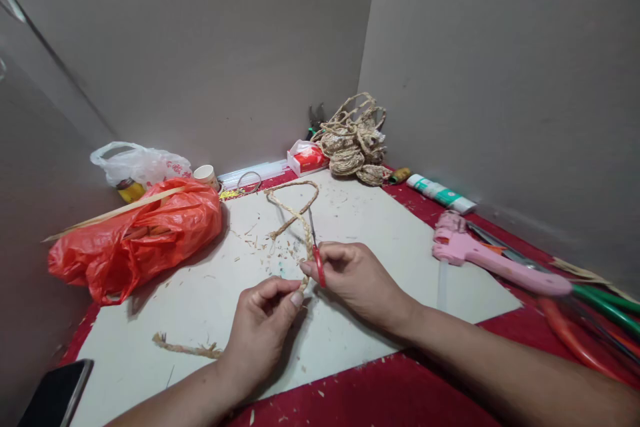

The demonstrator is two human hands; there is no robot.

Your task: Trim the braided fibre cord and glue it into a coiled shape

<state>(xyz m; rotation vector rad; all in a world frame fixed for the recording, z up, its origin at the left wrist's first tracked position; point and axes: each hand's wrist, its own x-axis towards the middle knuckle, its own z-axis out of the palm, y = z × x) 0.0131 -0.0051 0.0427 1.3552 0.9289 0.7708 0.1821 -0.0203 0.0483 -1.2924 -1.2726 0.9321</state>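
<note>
A braided straw cord loops over the pale board, its near end pinched between the thumb and finger of my left hand. My right hand is closed around the red handle of a pair of scissors, whose thin blade points away beside the braid. The right thumb and fingertips also meet the cord just above my left fingers. A short cut piece of braid lies left of my left wrist, partly hidden by it.
Straw scraps litter the white board. An orange-red plastic bag lies on the left, a phone at the near left. Coiled straw cord is heaped in the far corner. A pink glue gun and pliers-like handles lie right.
</note>
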